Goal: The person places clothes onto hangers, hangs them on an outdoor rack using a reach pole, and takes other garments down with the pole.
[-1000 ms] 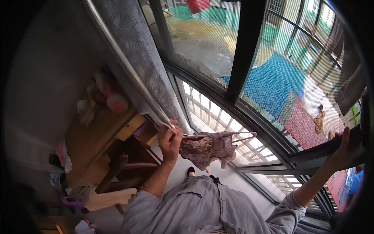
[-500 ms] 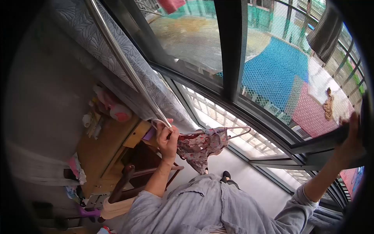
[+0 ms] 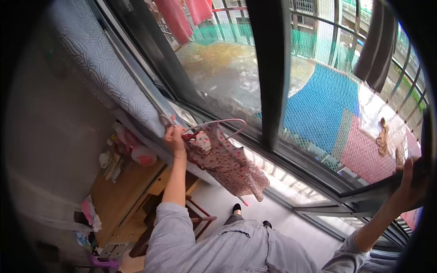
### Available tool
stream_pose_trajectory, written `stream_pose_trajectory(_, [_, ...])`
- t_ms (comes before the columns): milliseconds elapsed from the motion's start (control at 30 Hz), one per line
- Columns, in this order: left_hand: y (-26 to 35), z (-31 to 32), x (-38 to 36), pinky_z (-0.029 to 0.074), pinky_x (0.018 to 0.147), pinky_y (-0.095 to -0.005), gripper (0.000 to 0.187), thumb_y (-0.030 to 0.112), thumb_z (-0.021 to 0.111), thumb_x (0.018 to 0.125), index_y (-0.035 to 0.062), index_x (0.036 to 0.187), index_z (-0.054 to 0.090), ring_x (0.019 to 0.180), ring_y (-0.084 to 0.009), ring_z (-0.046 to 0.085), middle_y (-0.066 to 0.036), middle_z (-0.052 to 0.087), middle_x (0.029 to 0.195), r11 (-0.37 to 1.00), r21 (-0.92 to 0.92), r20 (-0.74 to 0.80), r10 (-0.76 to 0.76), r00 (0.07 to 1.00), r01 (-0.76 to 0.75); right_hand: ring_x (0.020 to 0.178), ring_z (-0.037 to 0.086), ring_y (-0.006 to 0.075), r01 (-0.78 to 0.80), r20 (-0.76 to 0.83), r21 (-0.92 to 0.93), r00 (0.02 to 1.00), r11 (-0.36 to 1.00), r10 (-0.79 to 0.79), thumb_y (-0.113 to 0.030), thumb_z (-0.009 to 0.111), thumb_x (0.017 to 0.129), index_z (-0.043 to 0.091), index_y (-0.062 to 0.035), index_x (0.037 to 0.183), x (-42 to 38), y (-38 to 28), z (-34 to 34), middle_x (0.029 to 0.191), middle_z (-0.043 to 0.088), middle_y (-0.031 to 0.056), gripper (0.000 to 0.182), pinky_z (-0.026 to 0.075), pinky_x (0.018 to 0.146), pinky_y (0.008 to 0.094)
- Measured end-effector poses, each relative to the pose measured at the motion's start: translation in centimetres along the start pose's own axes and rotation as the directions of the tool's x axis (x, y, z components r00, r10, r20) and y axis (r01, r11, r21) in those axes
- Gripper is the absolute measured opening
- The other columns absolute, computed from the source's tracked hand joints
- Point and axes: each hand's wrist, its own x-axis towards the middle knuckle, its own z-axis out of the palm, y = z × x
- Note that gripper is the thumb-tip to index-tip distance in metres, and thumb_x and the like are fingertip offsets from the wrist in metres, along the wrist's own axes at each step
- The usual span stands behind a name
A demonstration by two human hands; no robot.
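My left hand (image 3: 175, 138) is closed at the near end of a pale clothes hanger (image 3: 234, 122), beside a slim metal pole (image 3: 144, 91) that slants up to the left. A sleeveless floral garment (image 3: 225, 159) hangs from the hanger, spread out below and to the right of the hand. From under its hem pokes a thin rod with a pink tip (image 3: 246, 203). At the far right, my right hand (image 3: 409, 189) grips the dark window frame (image 3: 378, 186), its thumb pointing up; the other fingers are partly in shadow.
A patterned grey curtain (image 3: 98, 59) hangs on the left. Below it stands a wooden desk (image 3: 132, 198) with bags on top and a chair (image 3: 200, 214) beside it. Outside the window, blue matting (image 3: 321, 95), a hanging dark cloth (image 3: 378, 50) and railings show.
My left hand has moved up and left with the hanger and garment, which now spreads wider. The pole has swung closer to the window. My right hand has lowered onto the frame.
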Motion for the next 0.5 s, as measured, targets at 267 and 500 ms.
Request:
stream_pose_trajectory(267, [-3.6, -1.8, 2.2, 0.033, 0.049, -0.0225, 0.018, 0.009, 0.051, 0.071, -0.0017, 0.058, 0.058, 0.052, -0.0073, 0.046, 0.000, 0.053, 0.056, 0.998, 0.067, -0.005, 0.005, 1.000, -0.005, 0.053, 0.052, 0.0078, -0.042, -0.200, -0.250, 0.980, 0.967, -0.009, -0.009, 0.068, 0.077, 0.055, -0.0017, 0.094, -2.4, 5.0, -2.0, 0.071, 0.057, 0.0041, 0.022, 0.042, 0.047, 0.0191])
stream_pose_trajectory(500, [-9.5, -3.3, 3.9, 0.037, 0.053, -0.0236, 0.029, 0.008, 0.051, 0.073, -0.0012, 0.096, 0.066, 0.058, -0.0102, 0.048, -0.004, 0.058, 0.080, 0.979, 0.146, 0.074, 0.134, 0.988, -0.144, 0.058, 0.051, 0.0098, 0.253, 0.048, -0.214, 0.967, 0.944, -0.249, -0.010, 0.065, 0.078, 0.052, -0.0007, 0.090, -0.2, 10.4, -9.7, 0.073, 0.054, 0.0027, 0.020, 0.043, 0.054, 0.0224])
